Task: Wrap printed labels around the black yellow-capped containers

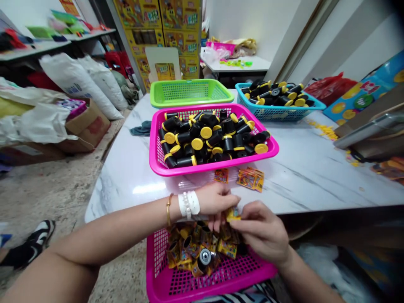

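Observation:
My left hand [216,202], with bracelets at the wrist, and my right hand [265,231] meet over the near pink basket [152,273]. Pinched between their fingers is a small yellow printed label [232,213]; anything under it is hidden by my fingers. Below, the near basket holds several small cylinders [205,256] wrapped in similar yellow printed labels, some showing open ends. On the table's front part lie loose yellow printed labels [249,179], just beyond my hands. A second pink basket [214,169] stands behind them, full of black cylinders with yellow caps [206,133].
On the marble-patterned table [135,168] stand a green basket [192,105] and a blue basket [277,113] heaped with black cylinders. Small yellow pieces [325,130] lie at the right. White sacks [72,80] and a cardboard box [88,126] stand on the floor at left.

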Demonstrator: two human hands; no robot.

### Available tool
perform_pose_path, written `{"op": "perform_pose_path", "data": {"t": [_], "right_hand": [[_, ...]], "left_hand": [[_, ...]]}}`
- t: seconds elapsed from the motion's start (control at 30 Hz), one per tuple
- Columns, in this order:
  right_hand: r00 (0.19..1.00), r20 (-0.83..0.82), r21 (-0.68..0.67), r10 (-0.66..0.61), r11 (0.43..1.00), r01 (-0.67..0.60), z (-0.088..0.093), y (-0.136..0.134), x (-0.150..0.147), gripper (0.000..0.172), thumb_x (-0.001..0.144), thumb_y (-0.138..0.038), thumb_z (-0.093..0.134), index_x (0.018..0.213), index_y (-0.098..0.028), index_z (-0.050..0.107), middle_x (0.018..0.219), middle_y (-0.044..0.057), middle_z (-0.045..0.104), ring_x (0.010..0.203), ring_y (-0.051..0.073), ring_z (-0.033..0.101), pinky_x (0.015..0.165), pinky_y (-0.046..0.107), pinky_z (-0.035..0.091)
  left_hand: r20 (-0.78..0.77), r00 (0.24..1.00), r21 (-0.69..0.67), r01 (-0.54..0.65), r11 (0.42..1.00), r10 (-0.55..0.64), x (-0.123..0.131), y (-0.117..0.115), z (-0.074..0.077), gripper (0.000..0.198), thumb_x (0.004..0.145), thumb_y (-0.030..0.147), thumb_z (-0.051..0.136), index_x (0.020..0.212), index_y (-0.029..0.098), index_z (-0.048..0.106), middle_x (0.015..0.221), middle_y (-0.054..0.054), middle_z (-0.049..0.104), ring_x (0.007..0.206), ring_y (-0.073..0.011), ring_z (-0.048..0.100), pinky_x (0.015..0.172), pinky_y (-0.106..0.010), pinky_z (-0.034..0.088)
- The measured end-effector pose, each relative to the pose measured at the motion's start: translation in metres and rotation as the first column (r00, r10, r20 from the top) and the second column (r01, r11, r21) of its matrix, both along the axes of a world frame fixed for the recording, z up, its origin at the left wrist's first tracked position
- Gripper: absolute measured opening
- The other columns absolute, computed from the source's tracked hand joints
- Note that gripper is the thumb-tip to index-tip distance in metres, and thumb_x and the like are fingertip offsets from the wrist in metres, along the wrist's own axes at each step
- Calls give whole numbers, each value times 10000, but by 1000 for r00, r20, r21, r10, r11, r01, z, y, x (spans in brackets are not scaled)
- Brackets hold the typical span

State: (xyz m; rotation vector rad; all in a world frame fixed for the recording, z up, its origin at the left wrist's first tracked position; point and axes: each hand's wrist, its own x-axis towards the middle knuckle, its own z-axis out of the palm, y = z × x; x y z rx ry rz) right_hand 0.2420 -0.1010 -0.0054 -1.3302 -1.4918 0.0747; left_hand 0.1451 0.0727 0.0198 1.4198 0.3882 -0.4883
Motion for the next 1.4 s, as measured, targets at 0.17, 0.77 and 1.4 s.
{"op": "perform_pose_path", "data": {"t": [0.17,0.77,1.4], "right_hand": [[993,34,-86,109,991,-106,15,-7,-5,319,856,-45,640,1025,-262,801,713,-2,608,568,101,594,501,202,504],[724,633,-82,-274,906,414,-11,60,28,264,990,-282,568,853,-193,776,743,50,742,660,159,659,632,275,417],[627,718,-200,-303,772,603,-12,80,27,285,960,-358,601,808,-174,757,613,88,729,517,185,610,541,301,252]], "left_hand": [[-47,999,217,32,976,-23,-29,-10,18,336,974,541,484,891,216,479,429,43,593,279,-161,544,320,-200,363],[203,858,391,-512,765,471,-43,4,5,389,952,542,548,1010,159,581,761,-65,756,390,-130,592,347,-217,381],[270,746,390,-662,640,608,-36,2,-2,339,912,480,653,867,145,672,683,-38,732,371,-86,553,380,-187,353]]}}
